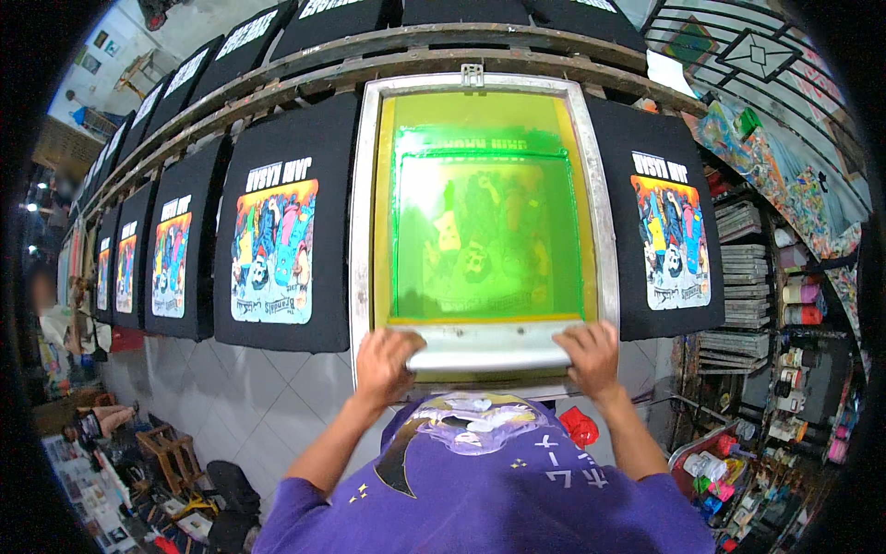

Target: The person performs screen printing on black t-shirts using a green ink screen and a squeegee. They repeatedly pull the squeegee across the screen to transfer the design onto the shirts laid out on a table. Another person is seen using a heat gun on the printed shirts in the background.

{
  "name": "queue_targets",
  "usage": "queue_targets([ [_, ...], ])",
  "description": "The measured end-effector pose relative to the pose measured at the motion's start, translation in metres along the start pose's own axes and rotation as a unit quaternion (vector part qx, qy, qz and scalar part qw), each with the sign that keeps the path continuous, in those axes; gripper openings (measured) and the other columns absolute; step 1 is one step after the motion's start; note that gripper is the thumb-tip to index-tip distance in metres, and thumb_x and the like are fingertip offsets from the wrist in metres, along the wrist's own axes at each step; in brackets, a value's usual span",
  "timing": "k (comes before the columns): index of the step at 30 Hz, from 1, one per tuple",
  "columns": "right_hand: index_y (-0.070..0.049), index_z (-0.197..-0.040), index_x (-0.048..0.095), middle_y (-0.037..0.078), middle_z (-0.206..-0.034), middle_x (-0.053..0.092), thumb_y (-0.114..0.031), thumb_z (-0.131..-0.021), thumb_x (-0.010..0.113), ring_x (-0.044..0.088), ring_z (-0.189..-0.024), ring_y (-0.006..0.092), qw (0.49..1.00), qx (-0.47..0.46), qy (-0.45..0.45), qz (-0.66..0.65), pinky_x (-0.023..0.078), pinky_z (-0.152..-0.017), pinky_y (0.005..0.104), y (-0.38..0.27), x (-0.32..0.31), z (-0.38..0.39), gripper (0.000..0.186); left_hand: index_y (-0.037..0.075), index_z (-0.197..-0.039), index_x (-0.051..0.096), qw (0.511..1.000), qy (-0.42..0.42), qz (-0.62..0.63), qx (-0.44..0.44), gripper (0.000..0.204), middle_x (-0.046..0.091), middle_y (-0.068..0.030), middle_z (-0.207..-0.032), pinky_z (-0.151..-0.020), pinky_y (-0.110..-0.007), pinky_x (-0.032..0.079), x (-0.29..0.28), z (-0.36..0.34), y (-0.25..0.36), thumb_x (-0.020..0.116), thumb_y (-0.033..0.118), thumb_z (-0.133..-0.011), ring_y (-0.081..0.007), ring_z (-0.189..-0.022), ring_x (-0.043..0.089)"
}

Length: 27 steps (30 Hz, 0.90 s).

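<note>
At the near edge of the screen frame (604, 240), a pass with the squeegee (484, 349) seems about complete: the tool lies crosswise there, parallel to that edge. The left hand (390, 363) closes over its left end and the right hand (591, 355) over its right end, fingers curled, wrists bent slightly inward, forearms reaching forward on either side of the purple shirt (480, 489). Beyond the tool, green ink spreads over the mesh (489, 231) toward the far edge, and a coloured picture shows faintly through, so the fabric beneath is probably printed in part. Whether this layer has taken cannot be told; the screen is not yet raised. Just beside the frame's left and right edges, a left panel (277, 231) and a right panel (660, 231) bear full-colour pictures and look nearly done. Past the wooden rails (517, 63), a farther row of black panels (341, 23) shows white lettering.
</note>
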State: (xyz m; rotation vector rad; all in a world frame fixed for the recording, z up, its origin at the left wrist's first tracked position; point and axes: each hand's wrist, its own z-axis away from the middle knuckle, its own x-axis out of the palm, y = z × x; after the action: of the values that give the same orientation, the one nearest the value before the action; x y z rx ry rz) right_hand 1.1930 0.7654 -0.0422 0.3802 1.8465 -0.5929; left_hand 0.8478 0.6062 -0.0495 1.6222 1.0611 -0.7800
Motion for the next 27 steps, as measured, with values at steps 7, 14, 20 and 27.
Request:
queue_targets([
  [7, -0.013, -0.113, 0.069, 0.005, -0.11, 0.061, -0.009, -0.058, 0.066, 0.055, -0.105, 0.0281, 1.0, 0.017, 0.011, 0.002, 0.039, -0.098, 0.0481, -0.029, 0.03, 0.068, 0.055, 0.016, -0.108, 0.065, 1.0, 0.015, -0.002, 0.005, 0.043, 0.064, 0.0005, -0.111, -0.083, -0.039, 0.044, 0.029, 0.067, 0.021, 0.076, 0.016, -0.067, -0.0224, -0.098, 0.059],
  [14, -0.005, -0.126, 0.056, 0.017, -0.118, 0.055, -0.006, -0.06, 0.058, 0.049, -0.114, 0.0381, 0.996, 0.009, -0.029, -0.08, 0.036, -0.102, 0.0538, -0.03, 0.03, 0.082, 0.066, 0.012, -0.104, 0.067, 0.988, 0.041, 0.125, -0.081, 0.038, 0.065, -0.0067, -0.106, -0.086, -0.042, 0.045, 0.006, 0.079, 0.025, 0.083, 0.034, -0.077, -0.0284, -0.101, 0.059],
  [20, 0.001, -0.123, 0.056, 0.022, -0.118, 0.057, -0.023, -0.09, 0.064, 0.052, -0.113, 0.0427, 0.942, 0.286, 0.174, -0.013, 0.04, -0.101, 0.0481, -0.012, 0.026, 0.085, 0.041, 0.001, -0.106, 0.07, 0.809, 0.172, 0.16, -0.539, 0.052, 0.07, -0.0177, -0.102, -0.09, -0.04, 0.047, 0.005, 0.107, -0.013, 0.065, 0.05, -0.092, -0.0308, -0.099, 0.064],
  [27, 0.008, -0.129, 0.055, 0.03, -0.129, 0.059, -0.059, -0.101, 0.044, 0.058, -0.116, 0.0411, 0.826, 0.54, -0.015, -0.159, 0.042, -0.101, 0.0464, 0.076, 0.063, 0.092, 0.074, -0.008, -0.104, 0.071, 0.75, 0.097, 0.278, -0.592, 0.08, 0.071, -0.0228, -0.091, -0.082, -0.041, 0.05, 0.042, 0.111, -0.041, 0.046, 0.067, -0.097, -0.0298, -0.085, 0.067],
])
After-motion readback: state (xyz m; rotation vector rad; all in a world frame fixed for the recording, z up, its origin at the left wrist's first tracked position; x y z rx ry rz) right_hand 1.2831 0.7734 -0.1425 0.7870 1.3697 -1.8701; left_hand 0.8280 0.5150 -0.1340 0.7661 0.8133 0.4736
